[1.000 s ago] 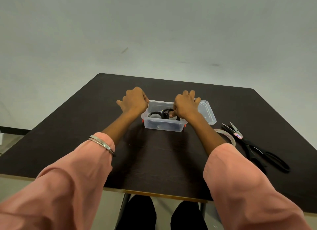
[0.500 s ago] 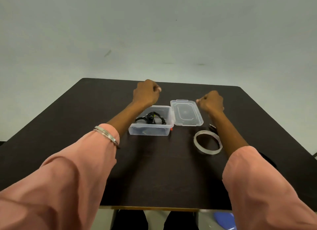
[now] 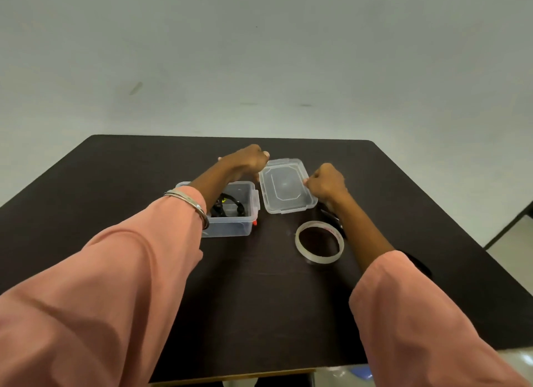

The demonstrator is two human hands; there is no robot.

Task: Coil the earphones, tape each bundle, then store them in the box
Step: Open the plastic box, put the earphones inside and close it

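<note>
A clear plastic box [image 3: 230,226] stands open on the dark table [image 3: 259,300], with coiled black earphones [image 3: 227,206] lying inside it. Its clear lid [image 3: 284,185] lies just to the right of the box. My left hand [image 3: 245,161] reaches over the box, and its curled fingers grip the lid's far left corner. The thumb and fingers of my right hand [image 3: 326,182] pinch the lid's right edge.
A roll of clear tape [image 3: 319,241] lies flat in front of the lid, beside my right forearm. Black scissors [image 3: 331,216] are mostly hidden under that forearm. A metal bangle [image 3: 190,203] sits on my left wrist.
My right hand left the earphones in the box and swung out to the right. Both hands have since closed in on the lid's edges.
</note>
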